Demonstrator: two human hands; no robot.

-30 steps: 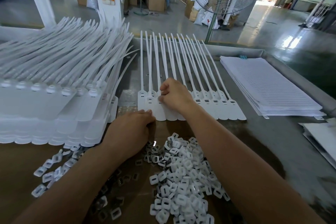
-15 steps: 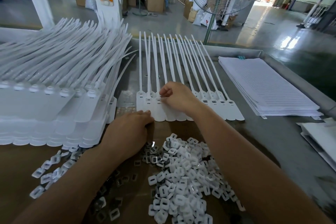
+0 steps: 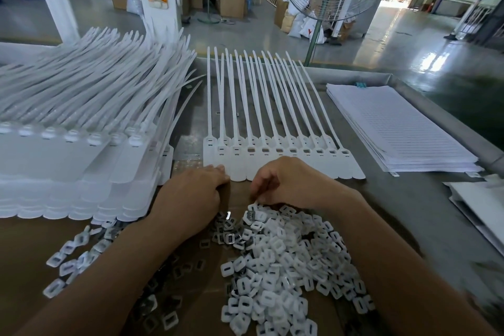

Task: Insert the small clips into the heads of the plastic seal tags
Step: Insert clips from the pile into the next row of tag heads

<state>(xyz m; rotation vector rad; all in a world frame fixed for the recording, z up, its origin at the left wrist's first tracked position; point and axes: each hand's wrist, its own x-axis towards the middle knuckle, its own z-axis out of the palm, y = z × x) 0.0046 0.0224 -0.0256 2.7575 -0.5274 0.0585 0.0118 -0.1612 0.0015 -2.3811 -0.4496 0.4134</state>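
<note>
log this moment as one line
left hand: pressing seal tags near edge | right hand: fingers curled over clip pile, grip unclear | step: clip pickup, likely

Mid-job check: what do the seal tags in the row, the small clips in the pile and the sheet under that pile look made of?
Seal tags: white plastic, matte, faintly translucent; the thin straps bow. Small clips: white moulded plastic frames; some show shiny grey inserts, probably metal. Sheet: flat matte brown, likely cardboard.
</note>
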